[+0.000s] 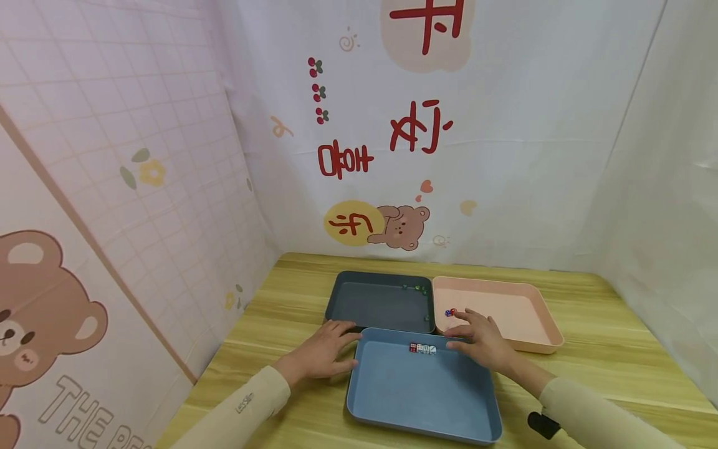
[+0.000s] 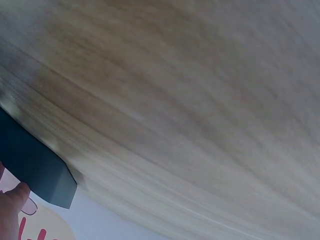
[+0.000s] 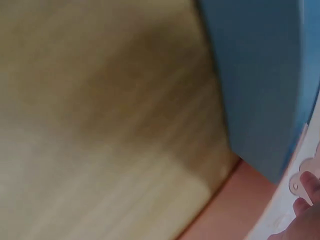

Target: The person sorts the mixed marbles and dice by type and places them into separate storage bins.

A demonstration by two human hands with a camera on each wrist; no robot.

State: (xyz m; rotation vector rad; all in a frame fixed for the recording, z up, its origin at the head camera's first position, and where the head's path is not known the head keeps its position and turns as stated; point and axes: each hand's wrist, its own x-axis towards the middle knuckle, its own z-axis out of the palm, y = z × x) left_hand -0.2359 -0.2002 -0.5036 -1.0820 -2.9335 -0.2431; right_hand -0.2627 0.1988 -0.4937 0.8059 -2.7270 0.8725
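Observation:
In the head view my left hand point(image 1: 322, 350) is beside the left edge of the blue tray point(image 1: 426, 399), its fingers loosely spread and holding nothing visible. My right hand point(image 1: 483, 342) hovers over the tray's far right corner, fingers relaxed and apart, with no object seen between them. A row of dice, a red die point(image 1: 412, 347) and several white dice point(image 1: 426, 349), lies near the far edge of the blue tray. Just beyond my right fingertips, a blue die point(image 1: 447, 313) and a red die sit in the pink tray point(image 1: 516, 305). The wrist views show only some fingers.
Behind the blue tray stands a dark tray point(image 1: 376, 305) with several small green dice point(image 1: 421, 289) along its right side. It adjoins the pink tray. A black object point(image 1: 543, 425) is by the right sleeve. The wooden table point(image 1: 617, 349) meets printed curtains behind and at the left.

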